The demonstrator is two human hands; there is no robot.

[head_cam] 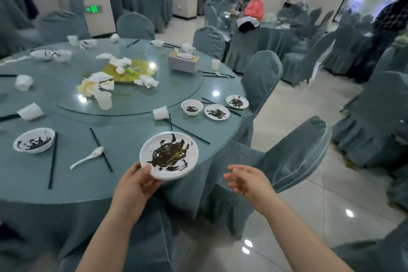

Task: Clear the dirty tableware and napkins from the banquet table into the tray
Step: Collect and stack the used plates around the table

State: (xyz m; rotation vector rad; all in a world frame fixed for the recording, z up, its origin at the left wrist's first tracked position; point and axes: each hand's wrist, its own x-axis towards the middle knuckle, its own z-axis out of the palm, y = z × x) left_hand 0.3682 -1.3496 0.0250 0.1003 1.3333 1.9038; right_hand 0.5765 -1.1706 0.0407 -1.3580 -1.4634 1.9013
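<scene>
Round white plate (169, 156) smeared with dark sauce and greenish scraps, raised above the near edge of the blue-clothed round table (123, 183). Left hand (134, 185) grips its near rim, thumb on top. Right hand (247, 180) hovers beside, fingers loosely spread, empty.

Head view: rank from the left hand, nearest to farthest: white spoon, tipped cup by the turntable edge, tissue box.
From the left hand, which grips the dirty plate:
1. White spoon, on the table to its left.
2. Tipped cup, lying on its side beyond the plate, at the turntable edge.
3. Tissue box, far side of the turntable, toward the right.
</scene>
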